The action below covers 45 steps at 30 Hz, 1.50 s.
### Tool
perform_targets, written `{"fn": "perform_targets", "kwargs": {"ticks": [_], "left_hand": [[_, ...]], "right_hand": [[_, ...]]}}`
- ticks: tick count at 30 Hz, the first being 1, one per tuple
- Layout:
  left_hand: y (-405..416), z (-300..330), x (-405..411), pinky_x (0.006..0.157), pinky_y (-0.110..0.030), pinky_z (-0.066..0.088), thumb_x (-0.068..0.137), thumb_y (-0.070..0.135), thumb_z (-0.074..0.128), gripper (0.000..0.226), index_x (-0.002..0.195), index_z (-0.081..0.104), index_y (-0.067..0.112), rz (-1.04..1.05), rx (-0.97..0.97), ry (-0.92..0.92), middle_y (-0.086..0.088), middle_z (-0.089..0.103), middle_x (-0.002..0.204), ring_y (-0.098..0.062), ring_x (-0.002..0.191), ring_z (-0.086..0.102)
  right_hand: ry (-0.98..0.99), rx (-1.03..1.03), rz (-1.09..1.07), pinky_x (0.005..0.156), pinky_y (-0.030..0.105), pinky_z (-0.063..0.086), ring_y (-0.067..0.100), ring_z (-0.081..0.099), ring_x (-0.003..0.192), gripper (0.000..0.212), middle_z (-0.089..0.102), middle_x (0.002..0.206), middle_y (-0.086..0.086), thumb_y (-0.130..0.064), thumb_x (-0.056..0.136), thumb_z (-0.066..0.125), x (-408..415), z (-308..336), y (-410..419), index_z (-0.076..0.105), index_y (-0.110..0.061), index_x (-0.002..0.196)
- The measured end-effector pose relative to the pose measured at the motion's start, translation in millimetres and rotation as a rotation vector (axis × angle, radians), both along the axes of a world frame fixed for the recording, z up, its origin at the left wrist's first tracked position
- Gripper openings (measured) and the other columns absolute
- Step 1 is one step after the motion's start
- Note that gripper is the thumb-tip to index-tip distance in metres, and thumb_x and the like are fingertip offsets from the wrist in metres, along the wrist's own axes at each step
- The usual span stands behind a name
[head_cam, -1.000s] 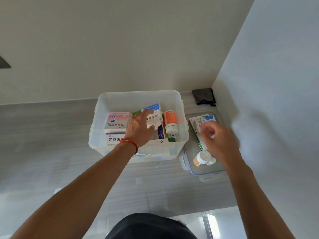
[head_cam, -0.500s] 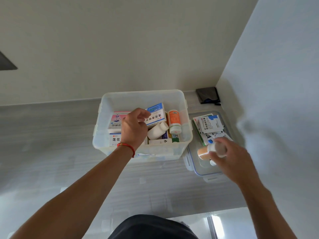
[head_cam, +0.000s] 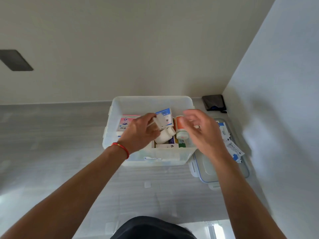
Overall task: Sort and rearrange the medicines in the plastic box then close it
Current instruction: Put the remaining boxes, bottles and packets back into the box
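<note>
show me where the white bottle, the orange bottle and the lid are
white bottle (head_cam: pixel 163 136), head view, on its body
orange bottle (head_cam: pixel 180 125), head view, on its orange label
lid (head_cam: pixel 207 167), head view, on its bare near part

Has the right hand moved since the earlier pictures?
Yes. The right hand moved left, off the lid to over the box.

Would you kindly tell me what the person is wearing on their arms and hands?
Both forearms are bare, with no sleeves or gloves. The left hand has a thin red cord bracelet round its wrist. The right hand shows nothing worn at the wrist.
</note>
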<state>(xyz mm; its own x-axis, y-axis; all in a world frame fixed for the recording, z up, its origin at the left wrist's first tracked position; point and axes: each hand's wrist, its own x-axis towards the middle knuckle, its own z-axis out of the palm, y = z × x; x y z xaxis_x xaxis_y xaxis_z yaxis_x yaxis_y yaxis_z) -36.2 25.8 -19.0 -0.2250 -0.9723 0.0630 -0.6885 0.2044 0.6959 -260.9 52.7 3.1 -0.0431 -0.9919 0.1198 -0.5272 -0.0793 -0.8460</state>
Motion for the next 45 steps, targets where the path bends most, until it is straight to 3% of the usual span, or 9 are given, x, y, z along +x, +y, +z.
{"fn": "perform_targets", "kwargs": {"ticks": [5, 7, 11, 15, 24, 28, 33, 37, 45], "left_hand": [[-12.2, -17.1, 20.6, 0.085, -0.028, 0.052, 0.082, 0.022, 0.077, 0.047, 0.128, 0.065, 0.021, 0.005, 0.096, -0.099, -0.001, 0.071, 0.112, -0.023, 0.102, 0.065], [-14.7, -19.3, 17.3, 0.087, -0.033, 0.050, 0.088, 0.030, 0.070, 0.036, 0.123, 0.068, 0.021, 0.087, 0.063, -0.156, -0.003, 0.070, 0.113, -0.027, 0.105, 0.062], [1.0, -20.8, 2.0, 0.083, -0.040, 0.052, 0.093, 0.025, 0.059, 0.024, 0.112, 0.071, 0.015, 0.138, -0.078, -0.189, -0.008, 0.073, 0.108, -0.031, 0.099, 0.062], [29.3, -25.9, -14.5, 0.087, -0.044, 0.050, 0.091, 0.034, 0.055, 0.028, 0.109, 0.070, 0.018, 0.049, -0.215, -0.275, -0.001, 0.072, 0.108, -0.027, 0.104, 0.059], [22.6, -27.0, -12.1, 0.093, -0.045, 0.053, 0.086, 0.020, 0.058, 0.030, 0.112, 0.070, 0.011, 0.010, -0.087, -0.307, -0.008, 0.066, 0.121, -0.029, 0.121, 0.058], [21.1, -23.8, -14.1, 0.096, -0.046, 0.053, 0.083, 0.005, 0.057, 0.033, 0.113, 0.070, 0.012, 0.047, -0.015, -0.211, -0.005, 0.061, 0.133, -0.028, 0.125, 0.056], [16.1, -22.8, -15.8, 0.109, -0.043, 0.043, 0.079, 0.001, 0.050, 0.052, 0.129, 0.055, 0.013, 0.188, 0.022, -0.239, -0.014, 0.048, 0.141, -0.033, 0.133, 0.040], [12.5, -18.5, -15.7, 0.094, -0.032, 0.046, 0.080, -0.005, 0.049, 0.043, 0.117, 0.064, 0.010, 0.185, 0.077, -0.161, -0.013, 0.064, 0.122, -0.030, 0.115, 0.057], [19.0, -14.0, -11.1, 0.100, -0.043, 0.053, 0.076, -0.015, 0.045, 0.048, 0.111, 0.067, 0.008, 0.131, -0.015, -0.095, -0.013, 0.066, 0.125, -0.033, 0.123, 0.058]], "right_hand": [[-0.010, 0.021, -0.251, 0.078, 0.021, 0.052, 0.010, 0.070, 0.093, 0.013, 0.075, 0.101, -0.010, -0.022, 0.096, 0.066, -53.2, -23.9, 13.5, 0.072, -0.026, 0.108], [0.135, 0.055, -0.289, 0.072, 0.014, 0.046, 0.014, 0.069, 0.087, 0.014, 0.074, 0.099, -0.007, -0.017, 0.096, 0.064, -70.2, -41.2, 25.1, 0.072, -0.022, 0.106], [0.468, 0.288, -0.308, 0.081, 0.038, 0.054, 0.030, 0.067, 0.100, 0.017, 0.072, 0.112, 0.008, -0.011, 0.093, 0.063, -102.4, -89.6, 56.8, 0.069, -0.015, 0.108], [0.646, 0.397, -0.322, 0.086, 0.044, 0.055, 0.034, 0.057, 0.114, 0.028, 0.064, 0.122, 0.016, -0.022, 0.092, 0.071, -114.0, -126.4, 82.0, 0.068, -0.015, 0.118], [0.473, 0.320, -0.367, 0.082, 0.047, 0.059, 0.027, 0.064, 0.098, 0.018, 0.070, 0.109, 0.017, -0.012, 0.095, 0.069, -94.7, -144.5, 84.2, 0.068, -0.005, 0.112], [0.066, 0.094, -0.561, 0.067, 0.009, 0.050, -0.001, 0.068, 0.084, 0.013, 0.073, 0.093, -0.005, -0.033, 0.089, 0.071, -78.9, -86.5, 78.5, 0.071, -0.027, 0.101], [-0.097, -0.138, -0.345, 0.066, 0.006, 0.047, 0.000, 0.068, 0.081, 0.013, 0.072, 0.091, -0.017, -0.033, 0.090, 0.076, -44.6, -15.2, 47.8, 0.072, -0.029, 0.101], [0.155, -0.148, -0.076, 0.066, 0.018, 0.050, 0.005, 0.062, 0.076, 0.021, 0.066, 0.094, -0.010, -0.017, 0.089, 0.076, -14.8, -9.6, 15.1, 0.073, -0.021, 0.109], [0.747, 0.065, 0.190, 0.075, 0.027, 0.041, 0.013, 0.054, 0.086, 0.029, 0.065, 0.106, 0.003, -0.018, 0.093, 0.071, -1.7, -13.3, -26.2, 0.070, -0.020, 0.122]]}}
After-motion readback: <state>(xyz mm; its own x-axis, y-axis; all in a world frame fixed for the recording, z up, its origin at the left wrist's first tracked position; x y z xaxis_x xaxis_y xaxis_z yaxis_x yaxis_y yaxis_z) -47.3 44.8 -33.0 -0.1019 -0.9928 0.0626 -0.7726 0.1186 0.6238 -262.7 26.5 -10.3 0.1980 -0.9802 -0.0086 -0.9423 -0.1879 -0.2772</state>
